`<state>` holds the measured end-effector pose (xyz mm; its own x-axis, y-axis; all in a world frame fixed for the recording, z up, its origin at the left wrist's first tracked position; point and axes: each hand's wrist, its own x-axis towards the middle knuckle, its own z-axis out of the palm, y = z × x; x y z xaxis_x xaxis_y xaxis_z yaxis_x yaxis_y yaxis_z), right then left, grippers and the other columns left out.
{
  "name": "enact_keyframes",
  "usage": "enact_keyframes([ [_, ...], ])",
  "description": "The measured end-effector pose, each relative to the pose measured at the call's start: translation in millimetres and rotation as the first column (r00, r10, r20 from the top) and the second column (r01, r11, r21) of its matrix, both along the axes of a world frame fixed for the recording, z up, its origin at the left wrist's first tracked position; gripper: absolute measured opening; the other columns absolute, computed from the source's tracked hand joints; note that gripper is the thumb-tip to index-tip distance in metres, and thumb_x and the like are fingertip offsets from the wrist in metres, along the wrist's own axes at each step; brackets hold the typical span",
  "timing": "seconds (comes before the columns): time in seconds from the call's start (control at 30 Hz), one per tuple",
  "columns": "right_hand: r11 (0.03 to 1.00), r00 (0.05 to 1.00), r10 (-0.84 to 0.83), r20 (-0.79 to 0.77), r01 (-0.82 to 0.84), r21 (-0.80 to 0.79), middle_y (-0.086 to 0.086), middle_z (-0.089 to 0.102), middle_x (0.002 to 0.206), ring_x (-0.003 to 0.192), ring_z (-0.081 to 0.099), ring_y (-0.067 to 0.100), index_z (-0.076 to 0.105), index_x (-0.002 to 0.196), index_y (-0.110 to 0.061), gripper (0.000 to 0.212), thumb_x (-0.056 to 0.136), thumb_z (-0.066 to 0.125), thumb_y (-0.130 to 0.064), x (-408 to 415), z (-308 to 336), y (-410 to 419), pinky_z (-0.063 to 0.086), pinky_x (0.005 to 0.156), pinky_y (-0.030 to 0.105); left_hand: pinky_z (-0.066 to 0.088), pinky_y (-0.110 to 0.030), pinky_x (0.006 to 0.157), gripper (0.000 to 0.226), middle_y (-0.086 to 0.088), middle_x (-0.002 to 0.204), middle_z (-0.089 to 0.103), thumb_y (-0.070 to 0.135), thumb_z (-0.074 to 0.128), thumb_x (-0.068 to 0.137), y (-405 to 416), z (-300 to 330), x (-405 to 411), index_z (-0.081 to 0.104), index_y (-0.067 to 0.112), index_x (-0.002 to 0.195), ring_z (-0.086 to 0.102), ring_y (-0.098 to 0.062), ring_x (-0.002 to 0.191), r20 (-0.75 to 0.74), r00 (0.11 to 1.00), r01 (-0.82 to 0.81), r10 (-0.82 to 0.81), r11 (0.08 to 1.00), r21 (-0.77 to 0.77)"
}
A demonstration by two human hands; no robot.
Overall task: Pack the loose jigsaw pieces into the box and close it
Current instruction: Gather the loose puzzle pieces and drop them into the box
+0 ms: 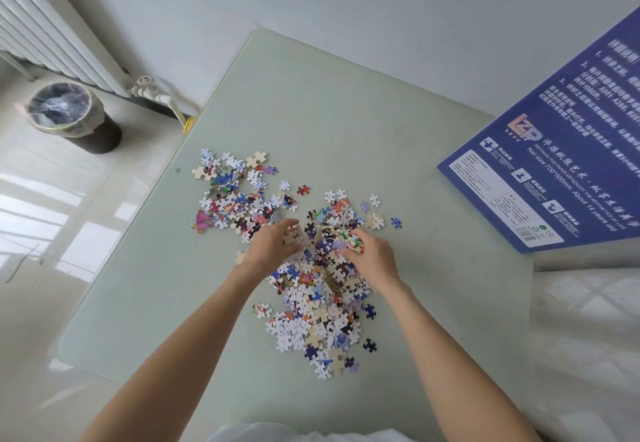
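Note:
Several loose jigsaw pieces lie in a scattered heap on the pale green table, with a second patch of pieces to the left. My left hand and my right hand are both down in the heap, fingers curled around bunches of pieces. The blue puzzle box lies at the table's right side, printed face up, partly cut off by the frame edge. Whether it is open cannot be seen.
A lined waste bin stands on the floor at the left, below a white radiator. White padded covering lies along the table's right edge. The table meets the wall at the back.

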<state>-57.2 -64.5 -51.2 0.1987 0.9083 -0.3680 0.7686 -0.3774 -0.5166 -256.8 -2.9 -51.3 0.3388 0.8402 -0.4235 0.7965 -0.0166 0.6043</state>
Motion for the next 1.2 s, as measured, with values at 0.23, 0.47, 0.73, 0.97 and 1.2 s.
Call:
enact_keyframes([
  [0.23,0.977,0.981,0.137,0.141,-0.157,0.146,0.002,0.072,0.088,0.047,0.041,-0.003,0.060,0.119,-0.014,0.037,0.086,0.064,-0.030,10.4,21.9,-13.6,0.045,0.062,0.013,0.046,-0.028,0.089,0.042,-0.011,0.119,0.061,0.020,0.052,0.093,-8.1,10.9,-3.1,0.042,0.009,0.133,0.062,-0.021,0.100,-0.007,1.000,0.025,-0.026,0.999,-0.019],
  [0.47,0.962,0.969,-0.117,-0.218,0.165,0.219,0.001,0.070,0.083,0.056,0.065,0.013,0.062,0.117,-0.016,0.039,0.081,0.070,-0.030,42.4,94.3,-31.5,0.055,0.059,0.029,0.052,-0.029,0.085,0.041,-0.011,0.120,0.061,0.019,0.049,0.094,-1.5,55.3,26.7,0.042,0.014,0.134,0.063,-0.021,0.095,0.122,0.987,0.094,-0.107,0.990,0.109],
  [0.73,0.727,0.828,-0.230,-0.511,0.495,0.476,0.009,0.070,0.087,0.068,0.068,0.015,0.064,0.093,-0.013,0.017,0.079,0.073,-0.015,149.3,243.8,-30.4,0.057,0.057,0.026,0.045,-0.019,0.078,0.037,0.002,0.111,0.061,0.022,0.053,0.093,42.6,187.0,137.8,0.049,0.021,0.130,0.059,-0.014,0.097,0.366,0.875,0.155,-0.317,0.899,0.408],
  [0.97,0.433,0.879,-0.474,0.057,0.176,0.884,0.004,0.070,0.080,0.065,0.063,0.015,0.066,0.094,-0.011,0.027,0.083,0.067,-0.036,252.8,301.8,-18.5,0.049,0.060,0.033,0.045,-0.009,0.077,0.037,0.003,0.113,0.059,0.020,0.053,0.093,72.4,277.5,258.3,0.050,0.021,0.129,0.055,-0.005,0.095,0.446,0.705,0.145,-0.552,0.727,0.671],
  [1.2,0.538,0.729,-0.519,0.446,-0.127,0.833,0.008,0.072,0.087,0.072,0.067,0.027,0.066,0.100,-0.009,0.022,0.087,0.065,-0.027,298.0,281.0,-13.7,0.049,0.057,0.029,0.047,-0.026,0.073,0.038,-0.009,0.110,0.060,0.016,0.050,0.094,89.1,299.5,348.7,0.047,0.009,0.131,0.053,-0.012,0.094,0.241,0.566,0.078,-0.788,0.343,0.936],
])
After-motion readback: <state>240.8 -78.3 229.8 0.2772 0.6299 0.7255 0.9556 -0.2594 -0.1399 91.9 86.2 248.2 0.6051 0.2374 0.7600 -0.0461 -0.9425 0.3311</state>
